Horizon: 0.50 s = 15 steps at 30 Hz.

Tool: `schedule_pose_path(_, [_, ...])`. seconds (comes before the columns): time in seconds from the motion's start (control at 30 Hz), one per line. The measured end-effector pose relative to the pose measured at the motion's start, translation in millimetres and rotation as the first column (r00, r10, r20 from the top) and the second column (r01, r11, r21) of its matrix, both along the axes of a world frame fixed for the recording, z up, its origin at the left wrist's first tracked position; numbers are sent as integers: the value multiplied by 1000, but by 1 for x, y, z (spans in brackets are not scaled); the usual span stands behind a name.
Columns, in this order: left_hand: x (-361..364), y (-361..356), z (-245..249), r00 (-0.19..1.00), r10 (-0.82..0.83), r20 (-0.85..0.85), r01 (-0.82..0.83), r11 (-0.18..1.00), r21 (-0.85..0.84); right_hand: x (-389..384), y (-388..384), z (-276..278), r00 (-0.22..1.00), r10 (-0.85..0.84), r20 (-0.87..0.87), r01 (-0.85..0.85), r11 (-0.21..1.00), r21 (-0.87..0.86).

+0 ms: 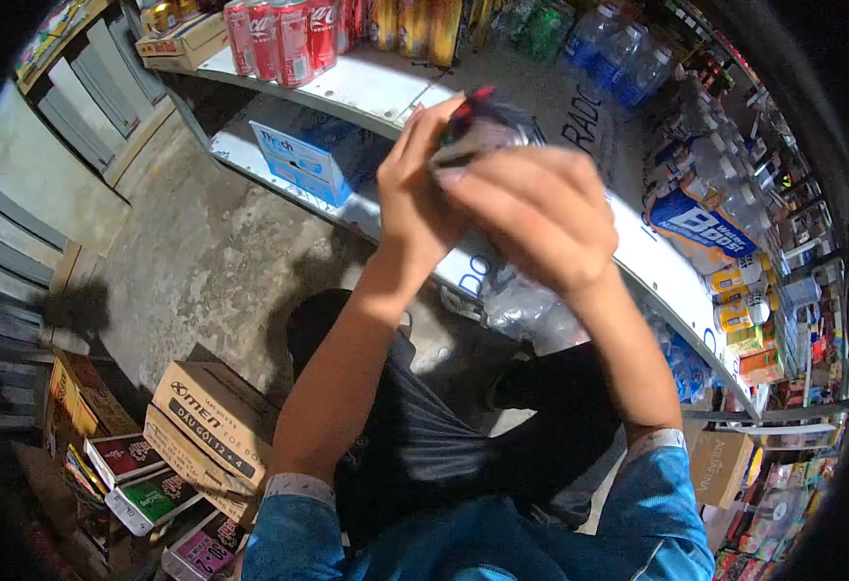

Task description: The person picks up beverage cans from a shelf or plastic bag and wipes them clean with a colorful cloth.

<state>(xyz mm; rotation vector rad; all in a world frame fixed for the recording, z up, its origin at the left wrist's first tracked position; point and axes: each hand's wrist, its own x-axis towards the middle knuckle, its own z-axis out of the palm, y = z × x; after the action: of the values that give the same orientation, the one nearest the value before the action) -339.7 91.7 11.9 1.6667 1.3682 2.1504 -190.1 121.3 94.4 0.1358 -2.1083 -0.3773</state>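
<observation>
My left hand (pixel 423 198) and my right hand (pixel 539 215) are raised together in front of a white metal shelf (pixel 366 92). Both close around a small dark object with red and green on it (pixel 478 121), blurred, so I cannot tell what it is. My right hand's fingers cover its lower side; my left hand's fingers wrap it from the left. Blue sleeves (pixel 657 504) show on both forearms.
Red cola cans (pixel 284 39) and yellow cans stand on the top shelf, water bottles (pixel 618 58) to the right. A blue carton (pixel 294 155) sits on the lower shelf. Cardboard boxes (pixel 212 421) are stacked on the concrete floor at lower left. Packed bottles and snacks fill the right side.
</observation>
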Motion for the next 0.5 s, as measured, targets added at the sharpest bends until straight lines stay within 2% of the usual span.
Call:
schedule_pose_path(0.03, [-4, -4, 8, 966, 146, -216, -127, 987, 101, 1, 14, 4, 1000, 20, 20, -20, 999, 28])
schedule_pose_path(0.1, [7, -7, 14, 976, 183, -116, -180, 983, 32, -2, 36, 9, 980, -111, -165, 84, 983, -162])
schedule_pose_path(0.23, [1, -5, 13, 984, 164, -67, -163, 986, 14, 13, 19, 5, 1000, 14, 7, -12, 975, -221])
schedule_pose_path(0.27, [-1, -4, 12, 969, 208, -133, -206, 978, 27, 14, 22, 4, 1000, 16, -16, -20, 970, -242])
schedule_pose_path(0.3, [1, -4, 12, 970, 204, -134, -203, 979, 26, 13, 31, 5, 998, -9, -60, -4, 975, -224])
schedule_pose_path(0.37, [9, -4, 10, 953, 196, -231, -183, 980, 76, 13, 35, 3, 985, -108, -137, 62, 952, -300])
schedule_pose_path(0.43, [16, -3, 9, 961, 171, -219, -164, 985, 52, 11, 28, 3, 986, -106, -129, 66, 956, -284])
schedule_pose_path(0.5, [19, -4, 10, 996, 60, 59, -55, 994, -96, 18, 16, 6, 999, -44, -8, 41, 966, -255])
